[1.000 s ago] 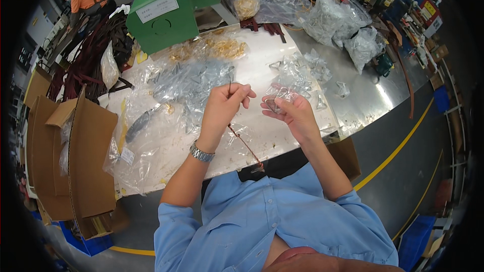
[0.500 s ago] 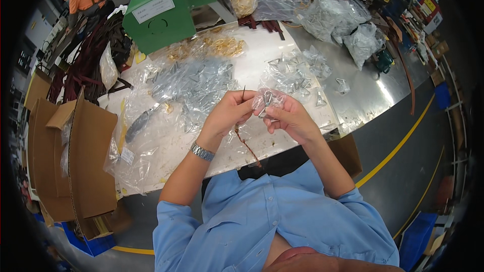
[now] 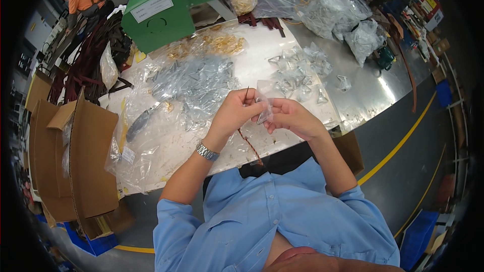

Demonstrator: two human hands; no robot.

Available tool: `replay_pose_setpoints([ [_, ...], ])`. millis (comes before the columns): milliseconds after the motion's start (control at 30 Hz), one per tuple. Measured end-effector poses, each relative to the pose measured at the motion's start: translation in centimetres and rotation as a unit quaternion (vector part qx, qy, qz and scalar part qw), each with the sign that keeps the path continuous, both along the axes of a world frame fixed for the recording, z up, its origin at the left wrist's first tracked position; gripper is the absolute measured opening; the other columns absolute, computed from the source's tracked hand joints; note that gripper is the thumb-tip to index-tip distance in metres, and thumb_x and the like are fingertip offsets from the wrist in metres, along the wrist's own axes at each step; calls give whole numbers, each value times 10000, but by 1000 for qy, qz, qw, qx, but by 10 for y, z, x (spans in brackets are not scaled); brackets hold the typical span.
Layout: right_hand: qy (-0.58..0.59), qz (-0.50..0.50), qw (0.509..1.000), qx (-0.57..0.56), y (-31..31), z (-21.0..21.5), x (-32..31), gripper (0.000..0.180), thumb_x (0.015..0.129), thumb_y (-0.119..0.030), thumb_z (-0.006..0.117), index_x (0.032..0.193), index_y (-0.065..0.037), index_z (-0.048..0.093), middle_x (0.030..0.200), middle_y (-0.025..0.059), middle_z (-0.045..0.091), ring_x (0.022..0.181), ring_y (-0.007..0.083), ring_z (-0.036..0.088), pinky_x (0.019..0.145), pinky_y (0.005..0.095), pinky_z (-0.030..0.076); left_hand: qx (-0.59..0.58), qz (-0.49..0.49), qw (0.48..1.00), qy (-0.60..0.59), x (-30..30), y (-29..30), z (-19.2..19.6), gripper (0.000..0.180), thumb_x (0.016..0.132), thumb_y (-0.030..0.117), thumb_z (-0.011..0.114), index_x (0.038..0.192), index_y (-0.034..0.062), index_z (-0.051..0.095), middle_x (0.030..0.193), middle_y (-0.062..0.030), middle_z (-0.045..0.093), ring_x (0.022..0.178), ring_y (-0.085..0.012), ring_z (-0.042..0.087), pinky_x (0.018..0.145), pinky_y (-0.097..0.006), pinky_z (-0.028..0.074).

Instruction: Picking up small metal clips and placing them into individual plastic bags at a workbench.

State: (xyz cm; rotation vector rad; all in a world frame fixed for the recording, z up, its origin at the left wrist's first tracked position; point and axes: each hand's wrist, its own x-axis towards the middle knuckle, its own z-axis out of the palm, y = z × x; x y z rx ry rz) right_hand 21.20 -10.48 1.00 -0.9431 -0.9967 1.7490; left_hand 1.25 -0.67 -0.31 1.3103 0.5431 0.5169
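Cord (image 3: 249,143), thin and reddish-brown, runs from frame centre down toward the table's near edge; top end pinched in left hand (image 3: 234,113) fingertips, thumb and forefinger closed on it. Right hand (image 3: 290,118) just beside, nearly touching, fingers closed on small clear plastic bag (image 3: 264,102) with a metal piece inside, too small to identify. Both wrists raised over white table (image 3: 262,50), elbows bent. Pile of metal triangle rings (image 3: 199,88) in clear bags behind, green machine (image 3: 161,7) upper left.

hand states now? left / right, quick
Left hand: closed, pinching a thin brown cord.
Right hand: closed on a small clear plastic bag.
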Motion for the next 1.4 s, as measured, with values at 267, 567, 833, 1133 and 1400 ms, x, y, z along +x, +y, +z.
replay_pose_setpoints([
  [267,-205,-94,971,77,-1,-16,-21,248,1039,-234,678,1058,1,759,861,0,728,695,44,586,629,243,498,99,94,989,54,1,-5,1,94,945,65,686,1021,13,702,748,34,643,642,-25,551,589,-208,430],
  [567,-288,-57,953,78,-9,-8,-11,231,1054,-199,655,1072,9,755,882,7,721,749,57,583,711,244,492,-201,-54,977,-51,-17,16,6,186,960,76,696,1133,11,716,639,107,467,500,-31,335,508,-226,329],
  [833,46,20,999,-8,-22,-2,22,255,1046,-231,659,1070,13,731,853,20,646,713,86,531,689,257,471,164,-21,986,28,-20,21,4,443,1077,152,574,1494,6,543,1170,-65,708,775,-48,510,645,-212,435],
  [1133,111,-16,987,-116,-24,-24,22,220,1054,-190,625,1074,22,679,865,46,630,711,97,520,699,296,466,-4,-204,979,15,-18,3,19,396,1106,143,527,1473,-1,562,850,-107,726,602,-58,445,570,-217,408],
  [1400,73,-71,992,-73,-25,-21,3,213,1072,-214,620,1100,-16,692,924,11,661,765,74,553,744,280,500,16,-79,996,46,3,-11,1,322,1071,103,542,1354,4,658,846,-53,739,672,-62,606,580,-217,439],
])
